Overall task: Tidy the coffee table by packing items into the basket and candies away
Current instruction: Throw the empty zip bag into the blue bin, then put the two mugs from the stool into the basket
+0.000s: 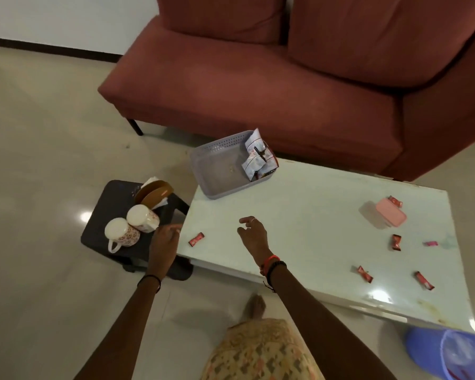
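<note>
Both hands are empty, fingers loosely spread. The left hand [165, 239] hangs at the left edge of the counter [299, 215]. The right hand [251, 233] hovers over the counter. 1 red candy [197, 239] lies between them, nearer the left hand. Its long side points up and right. So the left hand looks best placed to pick it. More candies lie far to the right. The basket [220, 163] sits at the far corner, beyond both hands.
</note>
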`<state>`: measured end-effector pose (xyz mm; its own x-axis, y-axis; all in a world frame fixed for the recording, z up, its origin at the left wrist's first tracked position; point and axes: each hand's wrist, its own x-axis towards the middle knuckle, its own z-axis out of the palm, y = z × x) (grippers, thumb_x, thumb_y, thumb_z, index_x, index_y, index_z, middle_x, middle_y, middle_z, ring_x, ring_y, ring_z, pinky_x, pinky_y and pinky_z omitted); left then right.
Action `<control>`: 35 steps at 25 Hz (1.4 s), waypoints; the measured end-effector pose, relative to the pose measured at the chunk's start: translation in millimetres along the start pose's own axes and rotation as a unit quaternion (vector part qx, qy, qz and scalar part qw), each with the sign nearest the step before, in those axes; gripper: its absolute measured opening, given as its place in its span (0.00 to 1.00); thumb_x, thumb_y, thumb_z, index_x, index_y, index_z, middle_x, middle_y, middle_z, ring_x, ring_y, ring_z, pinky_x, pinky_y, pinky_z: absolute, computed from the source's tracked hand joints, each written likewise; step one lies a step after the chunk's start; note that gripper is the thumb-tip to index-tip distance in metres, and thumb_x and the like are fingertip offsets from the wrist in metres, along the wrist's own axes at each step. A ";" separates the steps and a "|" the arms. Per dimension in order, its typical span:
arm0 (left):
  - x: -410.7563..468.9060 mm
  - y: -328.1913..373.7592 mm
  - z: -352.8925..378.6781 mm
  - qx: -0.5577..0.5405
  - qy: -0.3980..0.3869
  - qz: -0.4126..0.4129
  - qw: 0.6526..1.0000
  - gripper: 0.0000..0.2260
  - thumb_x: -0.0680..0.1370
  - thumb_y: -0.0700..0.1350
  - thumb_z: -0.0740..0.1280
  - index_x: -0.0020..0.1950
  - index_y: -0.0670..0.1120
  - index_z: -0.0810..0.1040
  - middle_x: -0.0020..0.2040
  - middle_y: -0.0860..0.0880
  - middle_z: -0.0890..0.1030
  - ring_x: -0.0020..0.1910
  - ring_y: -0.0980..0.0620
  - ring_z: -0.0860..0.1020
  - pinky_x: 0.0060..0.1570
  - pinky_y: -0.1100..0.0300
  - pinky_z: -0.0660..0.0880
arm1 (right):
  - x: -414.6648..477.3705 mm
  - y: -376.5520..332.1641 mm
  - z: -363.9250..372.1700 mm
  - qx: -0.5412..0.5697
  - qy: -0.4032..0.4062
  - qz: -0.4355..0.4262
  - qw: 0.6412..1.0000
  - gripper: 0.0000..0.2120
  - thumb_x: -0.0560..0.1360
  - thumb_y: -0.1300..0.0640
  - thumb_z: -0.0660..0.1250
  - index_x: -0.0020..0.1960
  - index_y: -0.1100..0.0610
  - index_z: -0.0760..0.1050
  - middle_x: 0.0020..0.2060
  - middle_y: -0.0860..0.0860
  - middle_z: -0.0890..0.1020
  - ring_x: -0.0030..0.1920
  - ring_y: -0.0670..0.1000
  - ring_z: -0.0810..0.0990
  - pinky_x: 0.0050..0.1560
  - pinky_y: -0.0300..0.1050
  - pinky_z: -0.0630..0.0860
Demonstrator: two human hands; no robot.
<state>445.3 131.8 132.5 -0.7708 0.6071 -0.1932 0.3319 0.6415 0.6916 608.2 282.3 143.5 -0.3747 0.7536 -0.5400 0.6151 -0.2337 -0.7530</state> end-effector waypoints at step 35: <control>160.4 -220.3 -66.1 0.072 -0.064 -0.243 0.965 0.44 0.65 0.48 0.77 0.73 0.50 0.55 0.73 0.40 0.60 0.70 0.39 0.63 0.66 0.38 0.68 | 135.3 -67.7 320.2 -0.210 -0.245 -0.135 0.937 0.36 0.71 0.57 0.73 0.74 0.55 0.59 0.68 0.57 0.70 0.70 0.56 0.68 0.69 0.51 0.69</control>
<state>212.6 56.8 -4.9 -0.7842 0.2648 -0.5611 0.0275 0.9183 0.3949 293.8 203.4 1.0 -0.7661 0.3540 -0.5365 0.6323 0.2647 -0.7281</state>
